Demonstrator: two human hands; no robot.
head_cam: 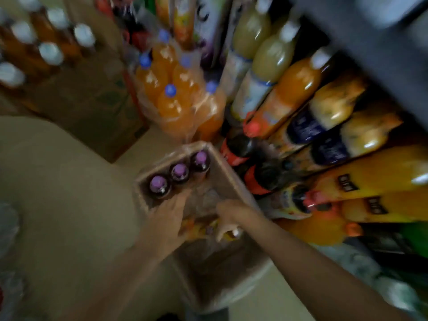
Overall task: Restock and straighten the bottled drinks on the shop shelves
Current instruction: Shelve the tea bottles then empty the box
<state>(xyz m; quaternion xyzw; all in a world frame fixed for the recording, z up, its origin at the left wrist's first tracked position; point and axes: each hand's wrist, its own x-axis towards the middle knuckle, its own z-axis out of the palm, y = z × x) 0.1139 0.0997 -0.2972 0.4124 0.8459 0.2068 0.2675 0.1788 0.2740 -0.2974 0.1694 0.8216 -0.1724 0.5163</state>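
Note:
A cardboard tray (228, 179) wrapped in torn plastic sits on the floor below me. Three dark bottles with purple caps (179, 171) stand in a row along its far left side. My left hand (170, 215) reaches into the tray with fingers stretched toward the nearest purple-capped bottle. My right hand (228, 215) is inside the tray, fingers curled around a small bottle with a yellow-orange label (202, 229) that lies low between both hands. The view is blurred, so the grip is not sharp.
Shelves on the right hold big bottles of orange (379, 172), yellow-green (271, 56) and cola drinks (240, 149). A shrink-wrapped pack of orange bottles with blue caps (176, 93) stands behind the tray. A brown carton (92, 105) with white-capped bottles stands at the left.

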